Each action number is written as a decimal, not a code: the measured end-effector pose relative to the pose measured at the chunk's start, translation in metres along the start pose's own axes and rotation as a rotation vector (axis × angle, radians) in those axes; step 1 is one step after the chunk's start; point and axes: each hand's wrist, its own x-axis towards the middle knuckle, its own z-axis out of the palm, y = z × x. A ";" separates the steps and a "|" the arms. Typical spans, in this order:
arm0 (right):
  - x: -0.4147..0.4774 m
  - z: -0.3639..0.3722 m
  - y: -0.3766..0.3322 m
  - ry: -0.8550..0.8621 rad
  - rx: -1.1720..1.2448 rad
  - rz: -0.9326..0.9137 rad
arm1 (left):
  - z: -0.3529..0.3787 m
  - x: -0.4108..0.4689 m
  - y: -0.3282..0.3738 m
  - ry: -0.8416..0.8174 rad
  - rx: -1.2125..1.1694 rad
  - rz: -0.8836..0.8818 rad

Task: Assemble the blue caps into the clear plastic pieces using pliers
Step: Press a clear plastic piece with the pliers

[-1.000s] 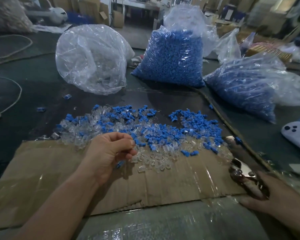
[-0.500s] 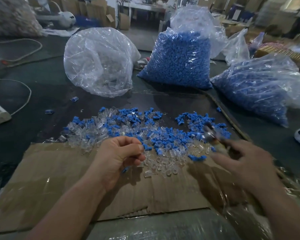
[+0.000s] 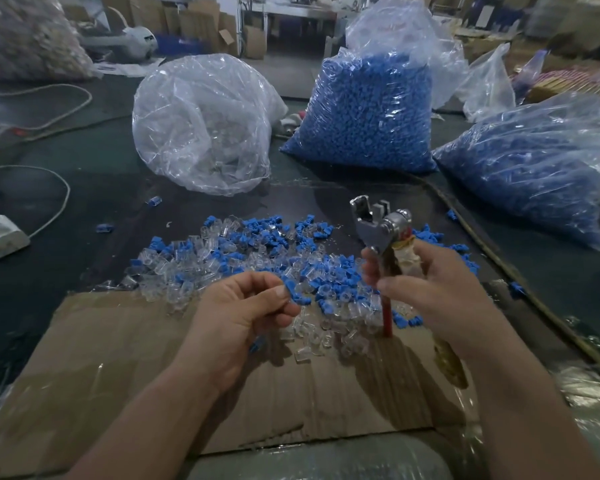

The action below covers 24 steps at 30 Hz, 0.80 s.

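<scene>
— Wrapped around the handles, the person's right hand (image 3: 440,285) holds the silver metal pliers with red handles (image 3: 381,226) upright, right of the frame's centre. The fingers curl tightly round them, and the jaws at the top stand a little apart with nothing between them.

— And the left hand (image 3: 246,306)?

— It sits at the centre of the frame with its fingers curled in and the thumb laid on the forefinger. Whether it pinches anything cannot be told; a blue bit shows just under its lower edge.

— Where are the parts?

— A loose heap of small blue plastic caps (image 3: 250,237) mixed with small clear plastic pieces (image 3: 312,341) lies across the middle of the frame. It sits just above both hands, partly on the flat brown cardboard sheet (image 3: 118,358) and partly on the dark tabletop (image 3: 84,174).

— Farther out?

— A crumpled clear plastic bag (image 3: 201,123) sits upper centre-left. A clear bag packed with blue caps (image 3: 364,112) stands upper centre, and another blue-filled bag (image 3: 534,161) lies at the right edge. A white box with a pale cable (image 3: 0,237) sits at the left edge.
</scene>
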 end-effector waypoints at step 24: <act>-0.007 0.033 0.021 -0.097 -0.806 -0.094 | 0.012 -0.008 -0.002 0.076 -0.046 0.235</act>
